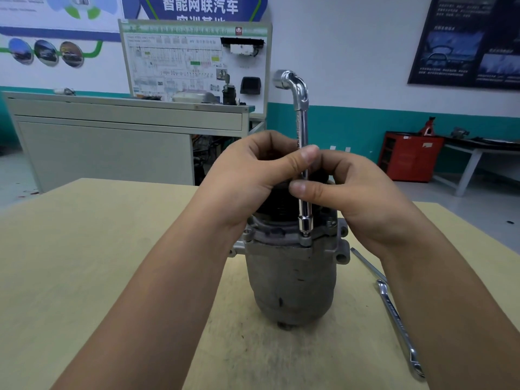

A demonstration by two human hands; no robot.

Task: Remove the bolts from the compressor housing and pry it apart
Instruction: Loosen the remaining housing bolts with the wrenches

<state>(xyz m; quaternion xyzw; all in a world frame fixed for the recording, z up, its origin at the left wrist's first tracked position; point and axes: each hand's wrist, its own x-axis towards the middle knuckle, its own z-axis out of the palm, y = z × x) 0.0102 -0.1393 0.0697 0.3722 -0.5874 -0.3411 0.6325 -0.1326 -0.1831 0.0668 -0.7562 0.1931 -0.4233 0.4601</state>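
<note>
Housing: compressor housing (pixel 292 280) stands upright mid-surface (pixel 112 249).
Tool: L-shaped socket wrench (pixel 302 130) stands vertical, its socket seated over a flange bolt (pixel 305 236).
Grip: left hand (pixel 253 175) and right hand (pixel 357 198) both pinch the shaft.
Advice: keep the shaft plumb and twirl it between the fingertips; tilting risks slipping off.

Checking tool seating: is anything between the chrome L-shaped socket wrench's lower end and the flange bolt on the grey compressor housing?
Nothing visible. The chrome L-shaped socket wrench stands upright, its socket directly on the flange bolt at the near edge of the grey metal compressor housing. The left hand and right hand pinch the shaft higher up.
</note>
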